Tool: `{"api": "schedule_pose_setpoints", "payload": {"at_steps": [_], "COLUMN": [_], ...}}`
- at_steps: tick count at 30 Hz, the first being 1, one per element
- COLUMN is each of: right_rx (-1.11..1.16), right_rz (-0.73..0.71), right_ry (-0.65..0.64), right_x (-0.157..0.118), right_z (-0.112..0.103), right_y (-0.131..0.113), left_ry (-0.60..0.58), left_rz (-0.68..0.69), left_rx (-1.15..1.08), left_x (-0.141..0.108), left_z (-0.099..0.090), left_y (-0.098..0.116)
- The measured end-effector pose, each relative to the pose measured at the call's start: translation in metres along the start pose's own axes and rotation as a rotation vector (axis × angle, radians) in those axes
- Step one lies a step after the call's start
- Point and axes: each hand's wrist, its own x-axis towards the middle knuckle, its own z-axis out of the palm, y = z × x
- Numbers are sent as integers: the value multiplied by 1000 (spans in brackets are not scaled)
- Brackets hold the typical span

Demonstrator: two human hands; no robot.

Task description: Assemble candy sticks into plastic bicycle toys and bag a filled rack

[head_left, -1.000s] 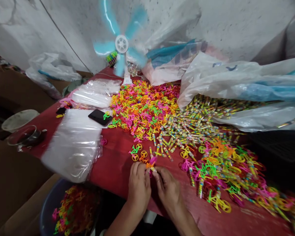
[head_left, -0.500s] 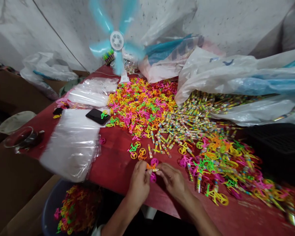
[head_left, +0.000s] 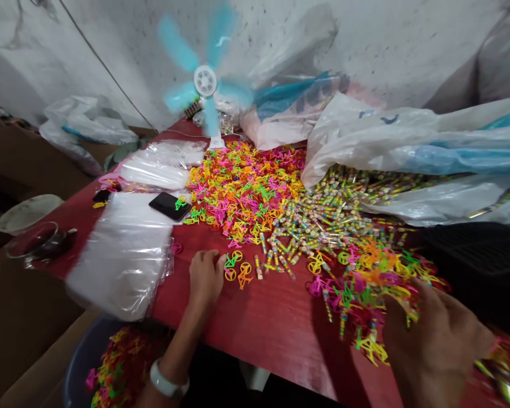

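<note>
1. Below the left hand point(head_left: 206, 277), beside its forearm, a blue tub point(head_left: 73, 368) holds a mass of plastic toy bicycles point(head_left: 121, 362).
2. Beyond the right hand point(head_left: 440, 334), a white sack point(head_left: 365, 127) lies over striped tubes point(head_left: 323, 212), which spread out from under it; nearer that hand is a black crate point(head_left: 480, 249), its contents too dark to tell.
3. Left of the left hand lie clear plastic sleeves point(head_left: 119, 255) and, farther off, a glass cup point(head_left: 38, 241).
4. The left fingers are curled at the table; whether they grip anything, I cannot tell.
5. The right thumb and fingers stand somewhat apart (blurred, so a hold cannot be judged) over a mixed pile point(head_left: 357, 283) of bicycles and tubes, hiding part of it.
6. Counted: one green-and-yellow bicycle point(head_left: 232, 265) and one orange bicycle point(head_left: 244, 276) just right of the left hand; beyond it, one phone point(head_left: 164, 205) and one fan point(head_left: 205, 81). The heaps defy counting.
</note>
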Motion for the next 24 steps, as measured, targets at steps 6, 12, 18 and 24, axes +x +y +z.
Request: {"api": "schedule_pose_setpoints", "payload": {"at_steps": [6, 12, 18, 24], "right_rx": [376, 759, 698, 757], "right_rz": [-175, 79, 21, 8], "right_ry": [-299, -496, -612, -593], "right_x": [-12, -29, -46, -48], "right_z": [70, 85, 63, 41], "right_y": [-93, -110, -93, -114], "left_ry": [-138, -122, -353, -327], "left_rz": [-140, -219, -367, -368], "left_rx": [-60, -334, -741, -675], "left_x": [15, -5, -36, -54], "left_z": [14, 2, 7, 20], "left_y": [-3, -12, 1, 18]}}
